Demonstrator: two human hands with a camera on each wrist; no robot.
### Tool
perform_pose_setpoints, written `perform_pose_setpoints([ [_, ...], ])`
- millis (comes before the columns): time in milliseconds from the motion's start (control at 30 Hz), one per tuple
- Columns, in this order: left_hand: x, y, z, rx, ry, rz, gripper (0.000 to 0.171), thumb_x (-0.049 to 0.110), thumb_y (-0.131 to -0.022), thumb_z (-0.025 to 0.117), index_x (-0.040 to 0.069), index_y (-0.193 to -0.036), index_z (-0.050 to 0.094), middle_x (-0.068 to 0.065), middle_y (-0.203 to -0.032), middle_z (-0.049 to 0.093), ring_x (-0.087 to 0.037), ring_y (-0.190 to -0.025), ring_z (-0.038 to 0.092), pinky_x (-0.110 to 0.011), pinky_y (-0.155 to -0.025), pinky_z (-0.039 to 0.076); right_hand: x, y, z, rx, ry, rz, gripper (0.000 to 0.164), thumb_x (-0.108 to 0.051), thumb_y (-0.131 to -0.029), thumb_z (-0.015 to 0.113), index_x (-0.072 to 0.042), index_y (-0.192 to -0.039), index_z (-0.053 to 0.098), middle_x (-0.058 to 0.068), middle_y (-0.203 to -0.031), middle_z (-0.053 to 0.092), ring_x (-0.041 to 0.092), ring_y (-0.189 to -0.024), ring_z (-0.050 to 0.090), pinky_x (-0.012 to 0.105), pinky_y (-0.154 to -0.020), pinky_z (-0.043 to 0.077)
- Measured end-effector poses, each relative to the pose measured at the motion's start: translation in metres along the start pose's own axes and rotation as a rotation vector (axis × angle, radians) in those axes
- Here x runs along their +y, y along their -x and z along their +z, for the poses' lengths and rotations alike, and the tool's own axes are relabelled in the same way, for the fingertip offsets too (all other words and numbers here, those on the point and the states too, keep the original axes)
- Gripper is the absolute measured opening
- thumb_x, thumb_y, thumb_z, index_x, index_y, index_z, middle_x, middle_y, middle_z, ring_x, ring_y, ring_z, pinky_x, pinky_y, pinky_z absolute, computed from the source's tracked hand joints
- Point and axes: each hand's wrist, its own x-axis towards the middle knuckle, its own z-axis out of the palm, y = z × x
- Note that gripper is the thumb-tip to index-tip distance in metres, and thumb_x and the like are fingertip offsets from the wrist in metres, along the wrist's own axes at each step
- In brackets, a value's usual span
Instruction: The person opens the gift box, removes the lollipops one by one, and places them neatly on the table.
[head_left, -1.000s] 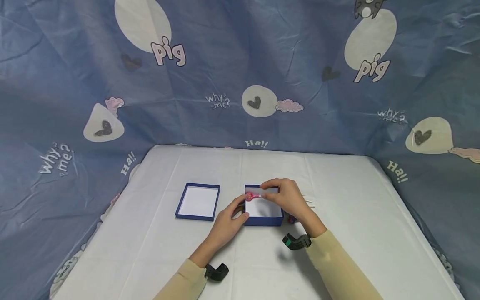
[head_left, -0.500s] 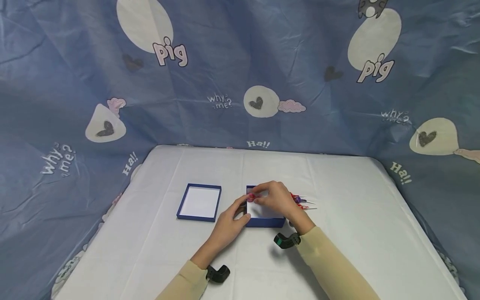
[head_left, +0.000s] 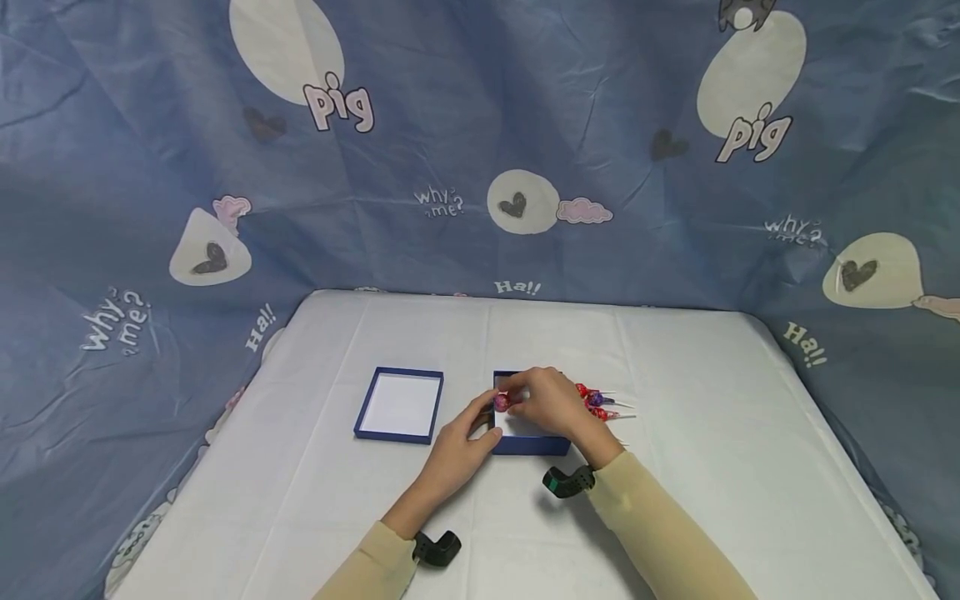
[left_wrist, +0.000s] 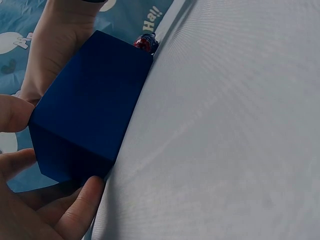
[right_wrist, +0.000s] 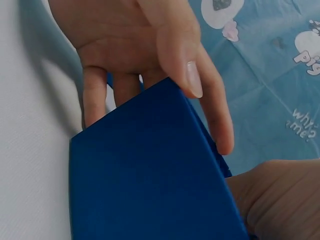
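A blue box (head_left: 531,447) with a white inside stands open side up at the middle of the table. My left hand (head_left: 452,454) grips its left side, the thumb near the front corner and the fingers along the wall; the left wrist view shows them around the blue box (left_wrist: 95,100). Over the box's inside, my right hand (head_left: 553,406) pinches a lollipop (head_left: 501,403). The round pink-red head points left, close to my left fingertips, and the right fingers hide the stick. In the right wrist view the box wall hides the lollipop and the right fingertips.
Left of the box lies a shallow blue lid (head_left: 398,405), white side up. Several wrapped lollipops (head_left: 597,401), red and purple, lie right of the box, sticks pointing right. A white cloth (head_left: 720,467) covers the table; a blue patterned curtain (head_left: 420,250) hangs behind.
My right hand has shifted slightly left and lowered the lollipop into the box. Lollipops at the right have come into view from behind that hand. My left hand keeps its hold.
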Motion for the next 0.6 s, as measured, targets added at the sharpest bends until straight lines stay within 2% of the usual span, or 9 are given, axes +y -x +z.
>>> perform_pose_setpoints([
  [367, -0.0003, -0.0016, 0.0004, 0.006, -0.003, 0.010, 0.059, 0.026, -0.098, 0.065, 0.028, -0.153, 0.044, -0.002, -0.148, 0.053, -0.020, -0.129, 0.055, -0.049, -0.113, 0.039, 0.0019, 0.0020, 0.0056, -0.054, 0.132, -0.047, 0.027, -0.008, -0.080, 0.081, -0.023, -0.102, 0.080, -0.009, -0.082, 0.072, 0.008, -0.076, 0.065, 0.032, -0.060, 0.053],
  [600, -0.0004, -0.0007, 0.0011, 0.011, -0.008, 0.005, 0.059, 0.027, -0.098, 0.066, 0.029, -0.152, 0.045, -0.003, -0.148, 0.053, -0.020, -0.129, 0.056, -0.048, -0.112, 0.040, 0.0018, 0.0036, 0.0057, -0.097, 0.191, -0.048, 0.032, -0.006, -0.072, 0.086, -0.023, -0.099, 0.079, -0.013, -0.073, 0.067, 0.006, -0.069, 0.059, 0.029, -0.055, 0.050],
])
